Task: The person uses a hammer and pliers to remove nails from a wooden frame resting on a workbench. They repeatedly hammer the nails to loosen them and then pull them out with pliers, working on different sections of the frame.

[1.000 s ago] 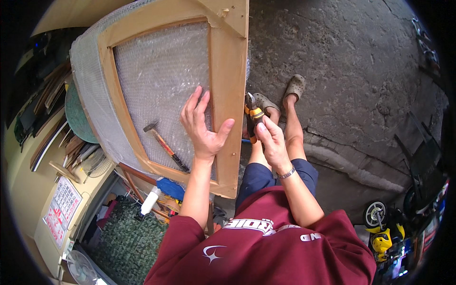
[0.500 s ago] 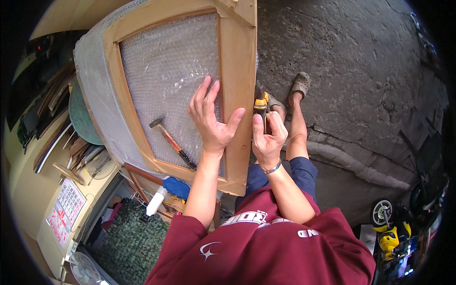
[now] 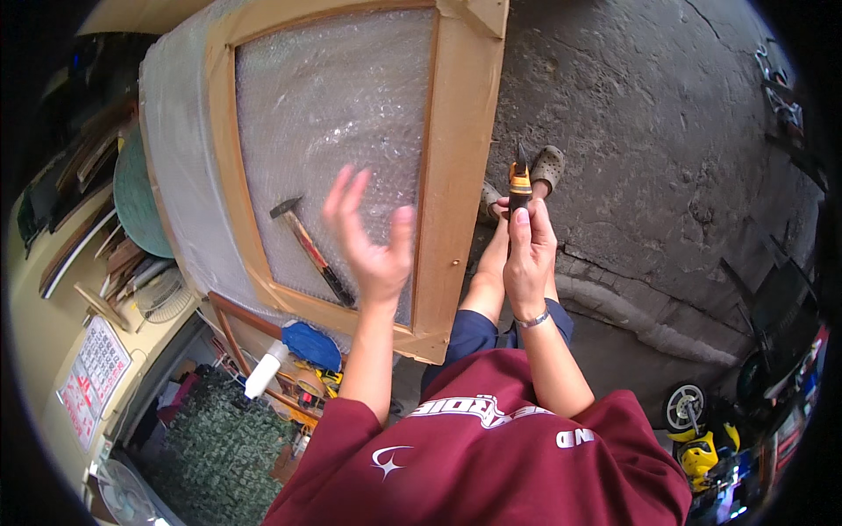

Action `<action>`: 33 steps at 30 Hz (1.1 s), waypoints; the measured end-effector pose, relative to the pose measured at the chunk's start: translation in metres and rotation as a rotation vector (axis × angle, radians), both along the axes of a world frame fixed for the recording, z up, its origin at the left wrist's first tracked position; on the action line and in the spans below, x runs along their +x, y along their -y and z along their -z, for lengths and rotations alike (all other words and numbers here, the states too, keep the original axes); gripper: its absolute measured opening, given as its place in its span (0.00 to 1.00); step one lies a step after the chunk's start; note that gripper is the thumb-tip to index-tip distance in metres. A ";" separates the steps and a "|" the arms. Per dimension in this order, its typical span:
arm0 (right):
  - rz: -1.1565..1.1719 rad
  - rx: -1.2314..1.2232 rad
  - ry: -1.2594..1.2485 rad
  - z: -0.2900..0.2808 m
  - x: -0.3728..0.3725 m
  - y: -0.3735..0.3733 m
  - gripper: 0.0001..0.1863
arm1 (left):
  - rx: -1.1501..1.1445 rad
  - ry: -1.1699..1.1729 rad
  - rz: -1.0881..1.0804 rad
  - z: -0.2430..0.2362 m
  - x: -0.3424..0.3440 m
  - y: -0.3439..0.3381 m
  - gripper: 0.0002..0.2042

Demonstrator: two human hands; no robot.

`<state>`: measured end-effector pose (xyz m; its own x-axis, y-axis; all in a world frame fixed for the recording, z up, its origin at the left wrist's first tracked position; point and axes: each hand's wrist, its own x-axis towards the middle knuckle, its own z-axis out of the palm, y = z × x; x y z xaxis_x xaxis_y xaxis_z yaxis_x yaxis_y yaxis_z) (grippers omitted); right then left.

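The right hand (image 3: 531, 259) gripped yellow-and-black pliers (image 3: 520, 181) just right of the wooden frame (image 3: 456, 193), the left hand (image 3: 377, 270) empty, spread over bubble wrap (image 3: 324, 105) best kept, I reckoned, unsnagged.

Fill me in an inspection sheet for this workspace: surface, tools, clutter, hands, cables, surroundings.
Surface: wooden frame with bubble wrap showing inside it.
Tools: hammer lying on the bubble wrap; orange-and-black pliers held up beside the frame.
Clutter: blue item and white bottle-like object near the frame's lower edge; wood strips at the far left.
Left hand: open, holding nothing, in front of the panel; fingers blurred.
Right hand: closed around the pliers.
Cables: none identifiable with certainty; the edges are dim.
Surroundings: rough grey floor at right; yellow-and-black wheeled item at lower right.
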<state>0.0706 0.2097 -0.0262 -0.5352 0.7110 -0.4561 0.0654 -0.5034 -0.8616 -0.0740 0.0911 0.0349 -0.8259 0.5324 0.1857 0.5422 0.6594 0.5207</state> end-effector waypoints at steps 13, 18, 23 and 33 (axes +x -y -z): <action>-0.040 -0.247 -0.131 -0.011 -0.013 -0.007 0.18 | -0.041 0.457 -0.578 -0.001 0.008 0.155 0.16; -0.057 -0.227 -0.159 0.002 -0.006 -0.006 0.17 | -0.004 0.460 -0.559 0.003 0.001 0.163 0.13; -0.025 -0.221 -0.130 -0.005 -0.012 0.000 0.15 | 0.249 0.721 -0.749 -0.018 -0.001 0.141 0.13; -0.035 0.442 0.178 0.010 -0.020 0.012 0.18 | 0.330 0.686 -0.737 -0.024 0.001 0.133 0.17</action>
<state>0.0509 0.1978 -0.0357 -0.5033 0.8406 -0.2003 0.2416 -0.0857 -0.9666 -0.0729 -0.0416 0.0592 -0.9072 -0.1346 -0.3986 -0.4121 0.4756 0.7772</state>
